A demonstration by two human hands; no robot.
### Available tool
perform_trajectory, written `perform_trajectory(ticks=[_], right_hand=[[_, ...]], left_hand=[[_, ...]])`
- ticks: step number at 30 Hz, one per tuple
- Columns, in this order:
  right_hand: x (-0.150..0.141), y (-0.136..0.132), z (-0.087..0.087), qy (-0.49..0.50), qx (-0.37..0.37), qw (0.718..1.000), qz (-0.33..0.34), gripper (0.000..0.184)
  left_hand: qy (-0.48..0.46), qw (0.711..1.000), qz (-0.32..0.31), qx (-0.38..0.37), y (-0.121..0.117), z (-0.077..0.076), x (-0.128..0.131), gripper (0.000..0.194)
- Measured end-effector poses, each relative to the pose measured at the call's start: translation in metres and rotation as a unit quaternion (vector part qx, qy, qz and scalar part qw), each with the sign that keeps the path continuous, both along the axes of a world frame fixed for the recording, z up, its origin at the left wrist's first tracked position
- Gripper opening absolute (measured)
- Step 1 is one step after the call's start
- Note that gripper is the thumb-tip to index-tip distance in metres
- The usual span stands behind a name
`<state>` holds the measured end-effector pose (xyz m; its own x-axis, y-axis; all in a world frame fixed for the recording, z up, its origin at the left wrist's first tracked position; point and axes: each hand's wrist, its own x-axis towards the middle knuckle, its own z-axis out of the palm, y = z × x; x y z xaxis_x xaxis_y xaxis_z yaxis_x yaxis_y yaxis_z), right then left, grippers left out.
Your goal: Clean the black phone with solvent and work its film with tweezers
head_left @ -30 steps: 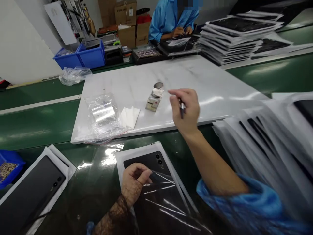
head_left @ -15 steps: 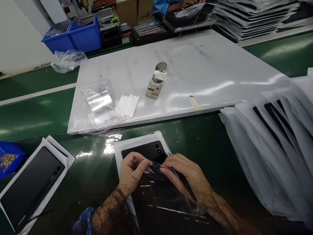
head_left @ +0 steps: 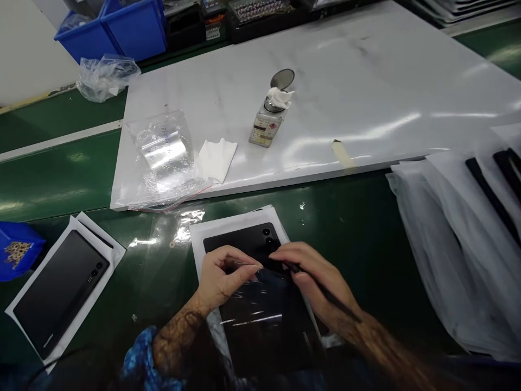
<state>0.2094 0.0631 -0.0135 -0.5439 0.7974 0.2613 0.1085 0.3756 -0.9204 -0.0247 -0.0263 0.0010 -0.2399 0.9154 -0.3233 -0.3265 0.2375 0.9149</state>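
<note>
In front of me a black tablet back cover [head_left: 238,239] with camera rings lies on a white foam sleeve [head_left: 197,234]. My left hand [head_left: 220,278] pinches the edge of a clear plastic film [head_left: 260,312] between thumb and fingertips, raised over the cover. A slim black tool [head_left: 340,305] lies along the palm of my right hand [head_left: 319,274], its front end between thumb and fingers close to the camera rings. Whether my right fingers touch the film, I cannot tell. Another black back cover [head_left: 61,293] rests on its white sleeve to the left.
A white board [head_left: 325,108] carries an open bottle [head_left: 265,127], a folded white wipe [head_left: 216,160] and a clear zip bag [head_left: 163,157]. White foam sleeves [head_left: 443,244] pile up at the right. A blue bin [head_left: 18,247] of small rings stands left, blue boxes [head_left: 134,30] behind.
My right hand has let go of the film edge and now grips the black tool by its front part. My left hand keeps its pinch on the film. The view has tilted down.
</note>
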Motion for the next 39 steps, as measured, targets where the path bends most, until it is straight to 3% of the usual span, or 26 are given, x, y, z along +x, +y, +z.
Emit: perform_trajectory(ticks=[3, 6, 9, 16, 26, 31, 36, 39], right_hand=[[0.009, 0.013, 0.014, 0.031, -0.077, 0.996, -0.043, 0.05], [0.012, 0.019, 0.035, 0.018, -0.143, 0.989, -0.027, 0.044], [0.008, 0.015, 0.046, 0.003, -0.153, 0.988, -0.004, 0.041], [0.004, 0.004, 0.023, 0.034, -0.088, 0.995, -0.037, 0.031], [-0.003, 0.005, 0.037, 0.039, -0.129, 0.99, -0.032, 0.033], [-0.003, 0.004, 0.031, 0.073, -0.093, 0.993, -0.029, 0.021], [-0.005, -0.001, 0.026, 0.118, -0.029, 0.993, -0.011, 0.029], [-0.006, -0.005, 0.022, 0.139, -0.026, 0.99, -0.008, 0.031]], left_hand=[[0.005, 1.0, 0.006, -0.023, 0.0, 0.004, 0.002, 0.03], [0.014, 0.998, 0.008, -0.053, 0.002, 0.009, 0.003, 0.027], [0.02, 0.997, 0.018, -0.068, 0.003, 0.011, 0.004, 0.029], [0.03, 0.998, 0.018, -0.06, 0.002, 0.011, 0.004, 0.027], [0.049, 0.998, 0.003, -0.048, 0.0, 0.011, 0.003, 0.025], [0.04, 0.998, 0.015, -0.036, 0.001, 0.011, 0.003, 0.021], [0.031, 0.998, 0.024, -0.049, 0.003, 0.012, 0.005, 0.024], [0.024, 0.997, 0.048, -0.053, 0.0, 0.006, 0.007, 0.026]])
